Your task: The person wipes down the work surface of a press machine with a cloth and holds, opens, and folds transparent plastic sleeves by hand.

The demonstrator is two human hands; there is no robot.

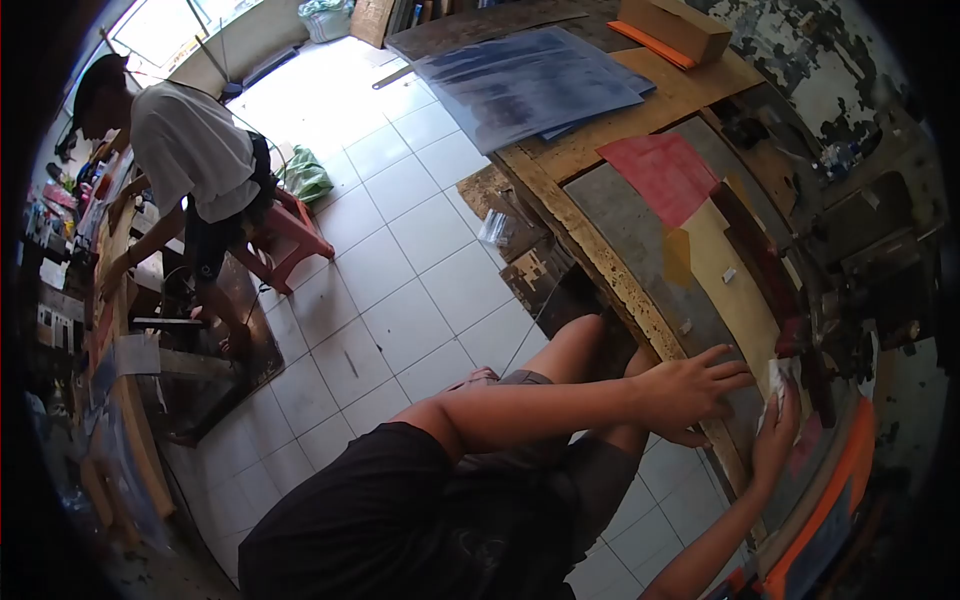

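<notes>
My left hand (690, 392) reaches over the worn wooden edge of the workbench (640, 320), its fingers spread and nothing in them. Beyond it, my right hand (778, 432) is closed on a crumpled white piece (780, 376), cloth or paper, I cannot tell which. This white piece is at the near end of a pale yellow strip (735, 285) lying along the bench. A dark red machine part (755, 245) runs beside the strip. Farther up lies a red sheet (660, 178).
Clear plastic sheets (530, 85) lie on the bench's far end, near a cardboard box (675, 30). Orange-edged material (830, 500) is at lower right. Across the tiled floor (400, 250), another person (195, 150) leans over a second bench by a red stool (298, 240).
</notes>
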